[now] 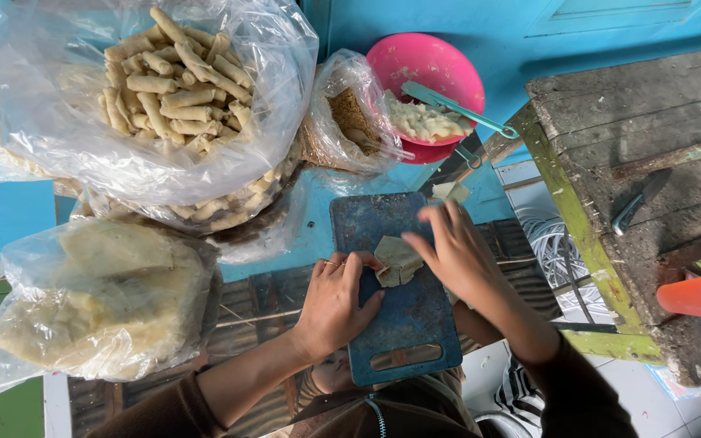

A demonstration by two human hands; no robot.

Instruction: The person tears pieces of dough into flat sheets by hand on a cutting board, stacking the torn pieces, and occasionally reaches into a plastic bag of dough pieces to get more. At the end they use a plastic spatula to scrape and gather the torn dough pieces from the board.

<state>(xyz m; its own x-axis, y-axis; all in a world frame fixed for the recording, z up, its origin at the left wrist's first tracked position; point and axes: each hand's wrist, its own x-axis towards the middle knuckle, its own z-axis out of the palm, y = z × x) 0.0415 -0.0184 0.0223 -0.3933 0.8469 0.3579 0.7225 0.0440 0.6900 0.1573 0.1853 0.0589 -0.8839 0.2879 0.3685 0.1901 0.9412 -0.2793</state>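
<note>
1. Both hands work one folded wrapper (397, 261) on a blue cutting board (399, 284): the left hand (336, 302) has its fingers curled with the fingertips pressing the wrapper's left edge, while the right hand (458, 253) lies over its right side, fingers spread and blurred, so how firmly it pinches cannot be told.
2. The wrapper is pale, creased, and lies near the middle of the board, which sits on the person's lap.
3. Far left, a clear plastic bag (58, 105) holds a heap of finished pale rolls (176, 81).
4. Near left, another clear bag (83, 300) holds a stack of flat, pale sheets.
5. Beyond the board stands a small bag of brown crumbs (350, 122), touching a pink bowl (427, 69) of pale filling with a teal utensil (456, 105) laid across it.
6. To the right is a worn wooden bench (634, 146) with a knife (641, 200) on it; an orange cup (687, 296) shows at the right edge.
</note>
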